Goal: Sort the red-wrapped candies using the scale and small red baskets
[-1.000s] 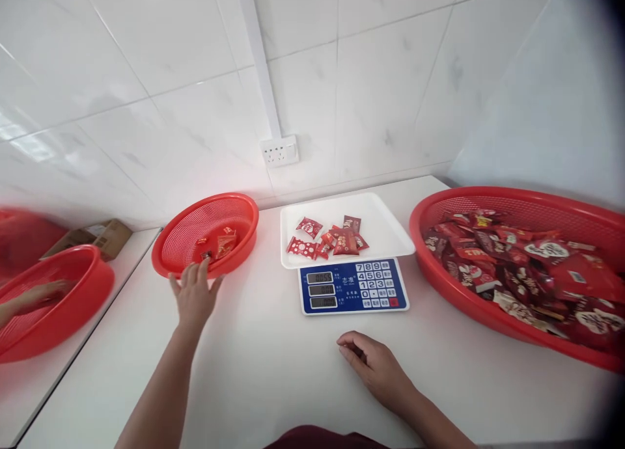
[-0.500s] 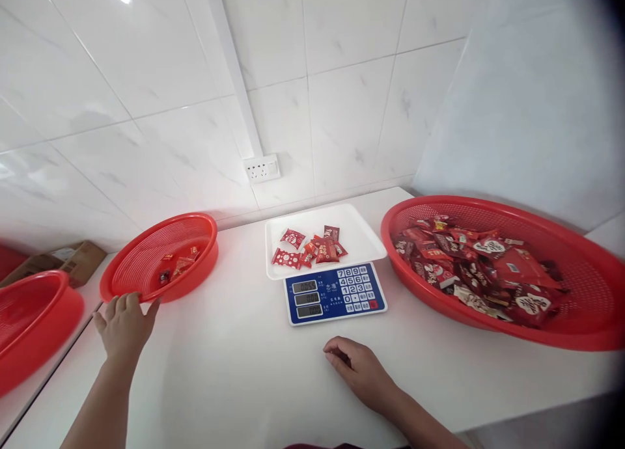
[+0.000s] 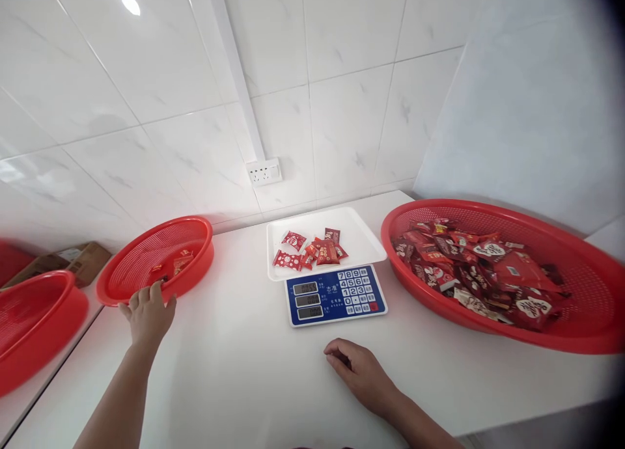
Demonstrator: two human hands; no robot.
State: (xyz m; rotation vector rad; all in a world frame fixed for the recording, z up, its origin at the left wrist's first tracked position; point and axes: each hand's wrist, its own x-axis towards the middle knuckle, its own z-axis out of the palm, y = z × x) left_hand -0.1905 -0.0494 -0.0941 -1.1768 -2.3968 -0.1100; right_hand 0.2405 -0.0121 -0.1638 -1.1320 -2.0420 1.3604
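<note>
My left hand (image 3: 148,313) touches the near rim of a small red mesh basket (image 3: 195,231), which holds a few red snack packets (image 3: 181,263); the fingers curl over the rim. My right hand (image 3: 360,371) rests on the white table with its fingers loosely curled and nothing in it, just in front of a blue digital scale (image 3: 336,294). The scale's white tray (image 3: 361,237) carries several small red packets (image 3: 312,248). A large red basket (image 3: 581,322) full of red and dark packets (image 3: 469,267) stands to the right.
Another red basket (image 3: 34,322) sits on a neighbouring table at far left, with a cardboard box (image 3: 81,259) behind it. A white wall socket (image 3: 263,172) hangs on the tiled wall behind the scale. A tiled wall closes off the right side.
My left hand went from near the small basket's rim to curling its fingers on it. The view swung right and up; the other person's hand in the far-left basket is out of sight. My right hand stayed.
</note>
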